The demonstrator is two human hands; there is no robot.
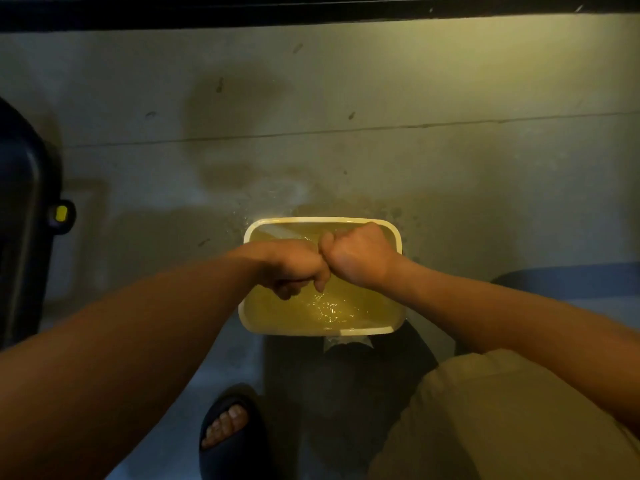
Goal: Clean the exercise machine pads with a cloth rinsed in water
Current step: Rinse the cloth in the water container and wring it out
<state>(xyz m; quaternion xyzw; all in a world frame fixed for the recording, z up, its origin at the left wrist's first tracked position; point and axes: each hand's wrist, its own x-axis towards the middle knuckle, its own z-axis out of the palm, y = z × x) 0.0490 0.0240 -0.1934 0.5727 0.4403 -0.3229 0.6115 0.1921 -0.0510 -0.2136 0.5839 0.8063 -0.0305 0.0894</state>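
One dark machine part (pixel 20 216) with one yellow tab (pixel 61 213) stands at the left edge. One left hand (pixel 294 268) and one right hand (pixel 360 256), both clenched into fists and touching knuckle to knuckle, are held above one rectangular basin (pixel 393 329) of water (pixel 325 308); the cloth is not visible, so what the fists grip cannot be told. One sandalled foot (pixel 228 427) rests on the concrete floor (pixel 381 98) nearest the camera.

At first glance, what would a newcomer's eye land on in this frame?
Two clenched fists meet at centre: the left hand and right hand pressed knuckle to knuckle over a pale rectangular basin of yellowish water, which ripples just below them. The cloth itself is hidden inside the fists. Dark wet patches stain the concrete floor beyond the basin, and a foot in a black slipper sits at the bottom edge.
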